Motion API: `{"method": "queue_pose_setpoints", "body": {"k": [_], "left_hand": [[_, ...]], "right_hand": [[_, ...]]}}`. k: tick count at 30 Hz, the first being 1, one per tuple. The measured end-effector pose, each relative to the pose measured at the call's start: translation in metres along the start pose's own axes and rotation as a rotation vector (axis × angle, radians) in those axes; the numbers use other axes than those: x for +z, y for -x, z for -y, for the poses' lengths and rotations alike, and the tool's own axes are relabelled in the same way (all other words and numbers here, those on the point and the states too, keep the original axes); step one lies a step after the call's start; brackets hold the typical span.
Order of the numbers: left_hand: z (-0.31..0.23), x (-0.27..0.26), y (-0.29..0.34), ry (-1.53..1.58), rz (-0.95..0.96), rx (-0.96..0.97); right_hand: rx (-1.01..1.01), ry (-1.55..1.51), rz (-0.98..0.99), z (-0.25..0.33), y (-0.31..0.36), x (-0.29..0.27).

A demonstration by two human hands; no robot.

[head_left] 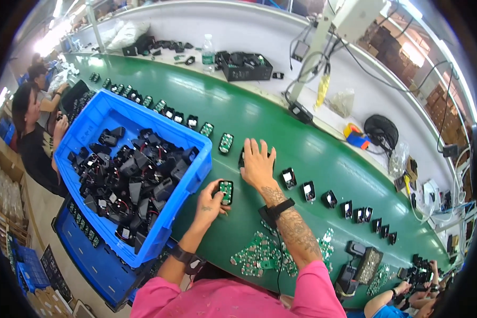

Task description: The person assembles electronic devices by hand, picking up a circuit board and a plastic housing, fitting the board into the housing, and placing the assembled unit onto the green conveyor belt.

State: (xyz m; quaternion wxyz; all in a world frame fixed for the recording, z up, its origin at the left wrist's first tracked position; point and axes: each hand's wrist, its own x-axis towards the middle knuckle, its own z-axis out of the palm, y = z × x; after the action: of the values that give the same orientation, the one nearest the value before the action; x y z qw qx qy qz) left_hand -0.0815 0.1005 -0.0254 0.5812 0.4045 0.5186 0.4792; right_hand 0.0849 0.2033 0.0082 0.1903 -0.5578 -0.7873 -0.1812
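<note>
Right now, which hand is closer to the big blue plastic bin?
Left. The left hand is just to the right of the bin; the right hand is farther right, over the green tabletop.

No legible lettering or numbers.

Beside a blue bin (197, 172), the left hand (206, 204) holds a black casing (231, 201) with a green board (226, 190); the right hand (258, 167) partly covers a dark casing (242, 158) on the bench (315, 151).
</note>
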Motion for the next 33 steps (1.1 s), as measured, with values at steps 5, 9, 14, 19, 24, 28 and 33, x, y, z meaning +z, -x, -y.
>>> {"method": "queue_pose_setpoints", "body": {"k": [5,9,14,19,24,28,33], "left_hand": [[0.010,0.022,-0.040,-0.109,-0.040,0.066],[0.016,0.038,-0.095,-0.280,-0.080,0.244],[0.035,0.069,-0.167,-0.497,-0.185,0.565],[0.009,0.062,-0.160,-0.683,-0.137,0.508],[-0.010,0.061,-0.016,-0.599,0.243,0.648],[-0.002,0.020,0.103,-0.296,0.930,0.053],[0.000,-0.009,0.139,0.044,0.690,-0.324]], "right_hand": [[0.066,-0.046,0.329,-0.017,-0.005,0.011],[0.217,-0.212,0.200,-0.028,0.004,-0.061],[0.244,-0.280,0.125,-0.045,0.087,-0.115],[0.343,-0.400,0.150,-0.037,0.158,-0.143],[0.482,-0.545,0.142,-0.008,0.206,-0.167],[0.270,-0.936,0.210,0.029,0.221,-0.159],[0.140,-1.038,0.396,0.049,0.215,-0.160]]}}
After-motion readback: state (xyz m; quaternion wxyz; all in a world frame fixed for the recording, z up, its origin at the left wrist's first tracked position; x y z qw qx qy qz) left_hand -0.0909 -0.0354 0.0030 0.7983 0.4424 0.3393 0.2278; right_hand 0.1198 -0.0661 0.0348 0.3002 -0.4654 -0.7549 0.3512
